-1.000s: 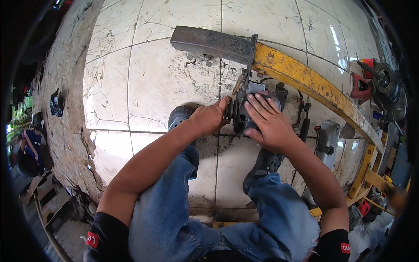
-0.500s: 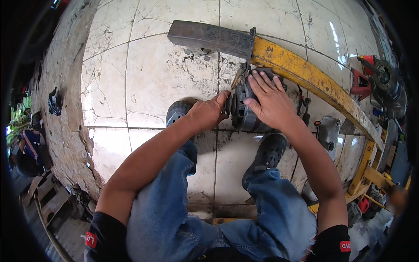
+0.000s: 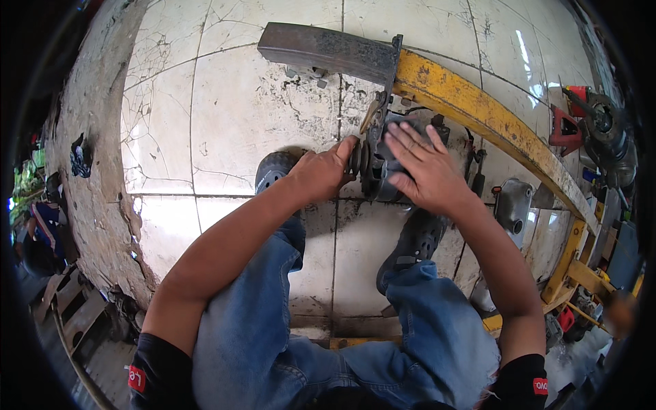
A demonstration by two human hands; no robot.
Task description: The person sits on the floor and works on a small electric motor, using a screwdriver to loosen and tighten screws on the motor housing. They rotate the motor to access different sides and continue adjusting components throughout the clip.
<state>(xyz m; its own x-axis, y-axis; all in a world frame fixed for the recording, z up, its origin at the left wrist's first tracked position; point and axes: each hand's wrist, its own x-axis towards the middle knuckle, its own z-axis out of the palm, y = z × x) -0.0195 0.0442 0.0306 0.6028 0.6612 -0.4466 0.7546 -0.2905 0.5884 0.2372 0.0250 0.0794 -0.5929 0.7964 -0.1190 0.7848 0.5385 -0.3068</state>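
Observation:
A dark metal alternator (image 3: 387, 186) with a grooved pulley (image 3: 357, 157) at its left end lies on the tiled floor between my feet. The fingers of my left hand (image 3: 326, 167) are curled around the pulley's left side; their tips are partly hidden. My right hand (image 3: 425, 164) is over the alternator's body with its fingers spread and slightly blurred. I cannot tell whether that palm touches it. A brownish elongated metal piece (image 3: 371, 115) stands just beyond the pulley.
A thick steel beam, dark at its left end (image 3: 328, 51) and yellow along the right (image 3: 471, 92), spans beyond my hands. To the right lie a grey metal cover (image 3: 514, 208), a red stand (image 3: 564, 130) and machine parts (image 3: 601, 123). My dark clogs (image 3: 413, 242) flank the alternator.
My right hand has shifted slightly nearer on the alternator, and its fingers are now blurred, baring more of the far side. My left hand stays at the pulley. The whole view has shifted slightly.

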